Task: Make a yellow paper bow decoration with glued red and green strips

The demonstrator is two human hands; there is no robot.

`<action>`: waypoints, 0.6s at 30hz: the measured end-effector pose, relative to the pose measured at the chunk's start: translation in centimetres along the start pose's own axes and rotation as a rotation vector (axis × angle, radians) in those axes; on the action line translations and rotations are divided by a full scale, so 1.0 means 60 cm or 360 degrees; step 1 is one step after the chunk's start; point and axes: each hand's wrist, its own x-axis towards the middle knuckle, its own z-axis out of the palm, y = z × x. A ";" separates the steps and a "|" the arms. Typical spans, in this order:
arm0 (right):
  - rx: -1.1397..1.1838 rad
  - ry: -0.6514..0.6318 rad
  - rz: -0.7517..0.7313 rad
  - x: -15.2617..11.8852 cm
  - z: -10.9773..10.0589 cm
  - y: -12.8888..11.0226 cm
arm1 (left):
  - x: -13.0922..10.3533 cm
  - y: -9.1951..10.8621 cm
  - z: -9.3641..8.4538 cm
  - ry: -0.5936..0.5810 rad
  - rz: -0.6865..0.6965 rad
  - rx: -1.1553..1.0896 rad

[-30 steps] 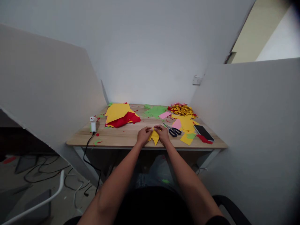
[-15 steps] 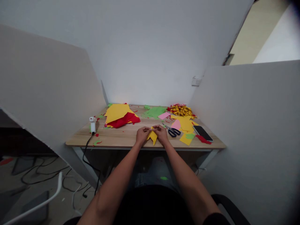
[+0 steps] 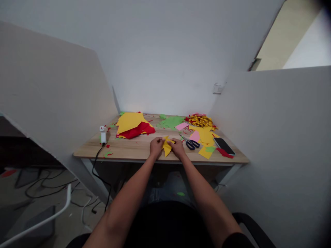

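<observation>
Yellow cutout (image 3: 167, 148) at a new angle, with sharp points

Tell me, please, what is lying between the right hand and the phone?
In the head view, from the right hand, first come dark-handled scissors, then a yellow paper piece with a green scrap on it, and a red scrap by the phone.

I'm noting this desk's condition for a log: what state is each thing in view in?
Left hand: holding yellow cutout.
Right hand: holding yellow cutout.
Yellow cutout: held in both hands, pointed.
Scissors: lying down, blade opening unclear.
Smartphone: screen up, dark.
White corded device: upright, power unclear.
Red paper: rumpled.
Green paper: ragged.
Yellow pieces: heaped.
</observation>
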 end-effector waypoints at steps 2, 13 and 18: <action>0.0003 -0.0012 0.0022 -0.002 -0.001 -0.001 | -0.002 0.001 0.000 -0.0023 0.0005 0.0001; 0.0066 0.0171 0.0053 -0.003 -0.007 -0.010 | -0.010 0.010 0.003 -0.0144 0.0010 0.0098; 0.0112 0.0134 0.0079 -0.007 -0.007 -0.019 | -0.010 0.003 0.006 -0.0137 -0.0043 0.0110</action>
